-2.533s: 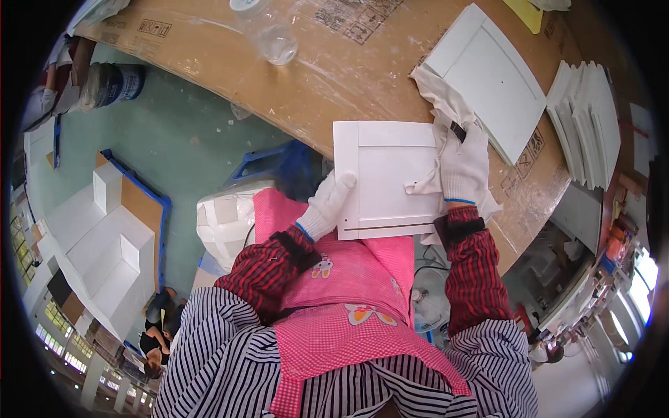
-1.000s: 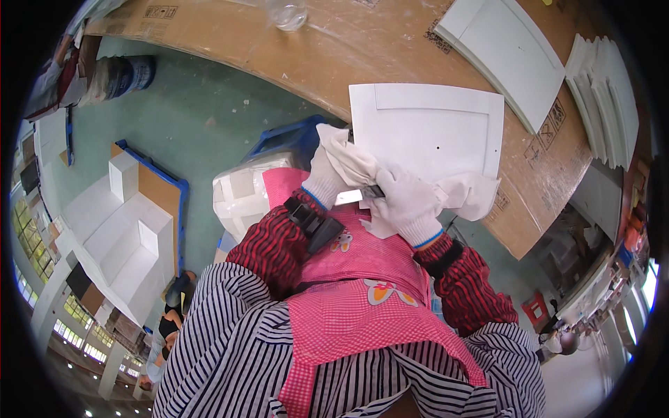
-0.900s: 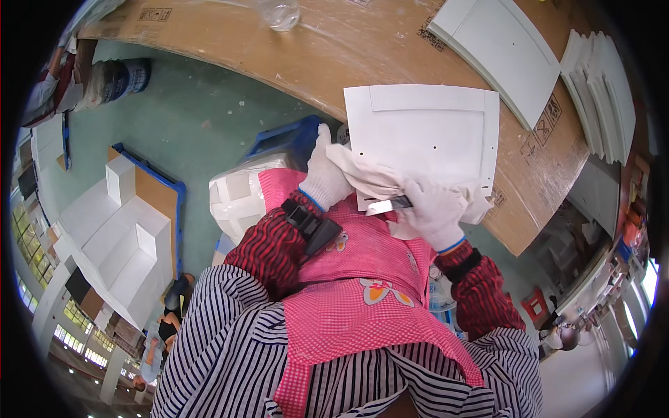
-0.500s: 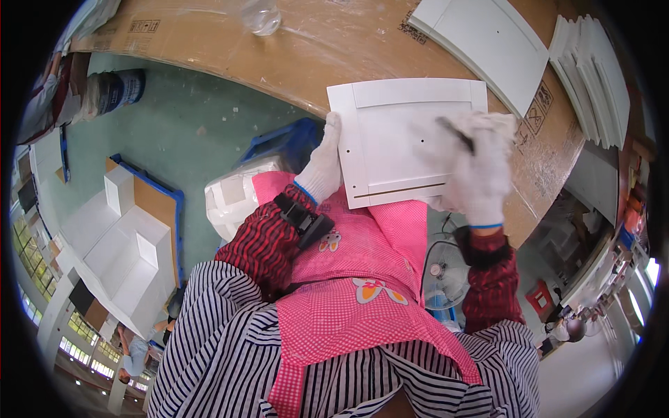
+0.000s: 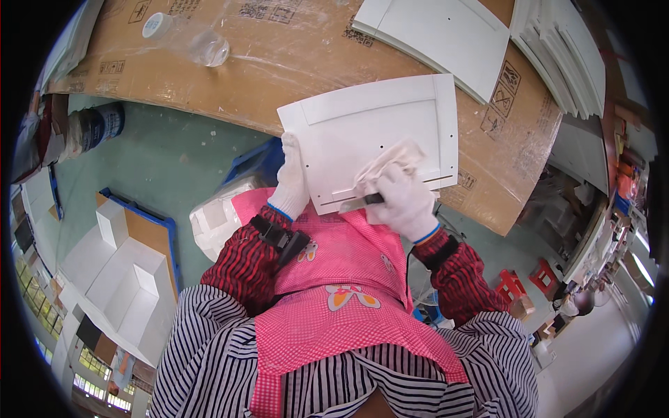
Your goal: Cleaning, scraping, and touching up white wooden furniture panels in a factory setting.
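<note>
A white panel with a recessed middle, small dark holes and a narrow slot rests tilted at the table's near edge, its lower edge by my pink apron. My gloved left hand grips its left edge, thumb upward along the side and the other fingers mostly hidden. My gloved right hand is closed round a crumpled off-white cloth, which lies against the panel's lower part. The same hand also holds a thin flat-bladed tool with a dark grip, pointing left near the panel's lower edge; its exact kind is unclear.
The table is covered with cardboard under clear film. A clear bottle lies on it at the far left. More white panels lie at the back, beside a leaning stack. White box-like parts stand on the left.
My right hand has moved left and down over the panel, with the cloth and tool now sharper to see. The view has shifted, bringing the whole bottle into sight.
</note>
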Tool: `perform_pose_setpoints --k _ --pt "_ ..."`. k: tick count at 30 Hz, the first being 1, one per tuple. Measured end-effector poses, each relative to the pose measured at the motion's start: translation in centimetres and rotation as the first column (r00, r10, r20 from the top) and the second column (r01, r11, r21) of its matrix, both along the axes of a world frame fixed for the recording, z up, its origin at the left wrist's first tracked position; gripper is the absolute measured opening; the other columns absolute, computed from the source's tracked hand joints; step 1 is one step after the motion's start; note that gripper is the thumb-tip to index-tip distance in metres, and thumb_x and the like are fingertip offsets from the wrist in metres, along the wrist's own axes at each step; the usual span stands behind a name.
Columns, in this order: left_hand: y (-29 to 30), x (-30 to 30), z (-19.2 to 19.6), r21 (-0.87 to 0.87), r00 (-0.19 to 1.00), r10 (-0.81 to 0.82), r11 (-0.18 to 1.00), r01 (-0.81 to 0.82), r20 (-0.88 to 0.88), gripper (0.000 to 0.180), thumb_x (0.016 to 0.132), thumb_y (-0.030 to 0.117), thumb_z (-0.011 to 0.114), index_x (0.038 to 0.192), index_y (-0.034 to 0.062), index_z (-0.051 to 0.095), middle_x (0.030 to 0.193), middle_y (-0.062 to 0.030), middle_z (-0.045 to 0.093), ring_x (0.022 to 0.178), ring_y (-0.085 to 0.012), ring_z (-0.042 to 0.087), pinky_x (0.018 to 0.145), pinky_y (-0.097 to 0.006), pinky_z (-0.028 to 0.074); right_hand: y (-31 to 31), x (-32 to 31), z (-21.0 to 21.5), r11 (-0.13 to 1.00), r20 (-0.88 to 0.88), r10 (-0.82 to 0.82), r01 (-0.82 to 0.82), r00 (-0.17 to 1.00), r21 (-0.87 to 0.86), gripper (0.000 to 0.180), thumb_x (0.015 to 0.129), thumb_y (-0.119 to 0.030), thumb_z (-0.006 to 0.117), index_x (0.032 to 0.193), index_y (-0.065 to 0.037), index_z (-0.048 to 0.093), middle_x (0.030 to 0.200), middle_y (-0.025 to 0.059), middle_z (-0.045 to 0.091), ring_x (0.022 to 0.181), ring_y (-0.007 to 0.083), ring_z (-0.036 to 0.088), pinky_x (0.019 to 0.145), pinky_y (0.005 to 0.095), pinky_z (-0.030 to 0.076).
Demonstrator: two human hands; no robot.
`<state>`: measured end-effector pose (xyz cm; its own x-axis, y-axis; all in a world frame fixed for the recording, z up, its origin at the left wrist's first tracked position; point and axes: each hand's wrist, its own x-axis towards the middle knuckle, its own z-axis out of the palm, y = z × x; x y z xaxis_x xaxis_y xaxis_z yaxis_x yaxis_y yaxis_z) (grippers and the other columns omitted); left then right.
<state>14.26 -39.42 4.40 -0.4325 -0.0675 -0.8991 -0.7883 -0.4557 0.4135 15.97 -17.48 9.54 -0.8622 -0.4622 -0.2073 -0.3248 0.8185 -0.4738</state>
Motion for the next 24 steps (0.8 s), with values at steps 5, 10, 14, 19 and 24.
perform_pose_setpoints --k 5,10,14,19,24 --pt "0.9 -0.6 1.2 0.005 0.999 -0.006 1.0 0.006 -0.033 0.086 0.098 0.073 0.04 0.14 -0.0009 0.051 0.128 -0.0139 0.064 0.111 -0.0229 0.065 0.095 -0.035 0.053 3.8 -8.2 -3.9 0.934 -0.333 -0.351 0.352 0.875 -0.062 0.028 0.079 -0.024 0.073 0.101 -0.01 0.064 0.103 0.0082 0.062 0.093 0.0322 0.066 0.076 0.0417 0.055" --pt "0.5 0.1 -1.5 -0.005 0.994 -0.074 0.997 0.074 -0.084 0.08 0.099 0.068 0.045 0.135 -0.002 0.055 0.12 -0.0141 0.067 0.103 -0.0236 0.068 0.092 -0.035 0.056 3.8 -9.3 -4.3 0.925 -0.308 -0.364 0.38 0.879 -0.01 0.028 0.08 -0.022 0.072 0.103 -0.009 0.062 0.103 0.0109 0.062 0.086 0.0355 0.066 0.07 0.0428 0.055" --pt "0.4 0.4 -2.2 0.115 0.991 0.089 0.99 -0.077 -0.101 0.073 0.1 0.062 0.05 0.138 0.0 0.052 0.126 -0.0143 0.064 0.109 -0.0246 0.066 0.094 -0.037 0.056 6.0 -2.7 -3.1 0.918 -0.21 -0.359 0.384 0.909 0.093 0.029 0.078 -0.023 0.071 0.1 -0.008 0.061 0.097 0.0127 0.061 0.079 0.0352 0.066 0.067 0.0447 0.055" --pt "1.0 0.0 0.0 0.095 0.989 0.113 0.99 -0.104 -0.098 0.073 0.1 0.063 0.048 0.134 -0.0015 0.055 0.12 -0.0152 0.067 0.103 -0.0244 0.068 0.09 -0.036 0.057 1.3 0.6 -0.6 0.958 -0.246 -0.288 0.277 0.925 -0.08 0.026 0.076 -0.024 0.075 0.092 -0.009 0.061 0.09 0.0073 0.058 0.084 0.0281 0.063 0.071 0.0434 0.054" --pt "0.2 0.0 0.1 0.444 0.981 0.159 0.891 -0.094 -0.111 0.072 0.102 0.063 0.045 0.142 0.0035 0.049 0.128 -0.015 0.063 0.112 -0.0274 0.065 0.099 -0.039 0.053 -9.1 -0.4 -3.2 0.869 0.035 -0.238 0.229 0.971 -0.438 0.026 0.076 -0.026 0.076 0.09 -0.008 0.063 0.09 0.0115 0.059 0.089 0.033 0.061 0.086 0.0461 0.049"
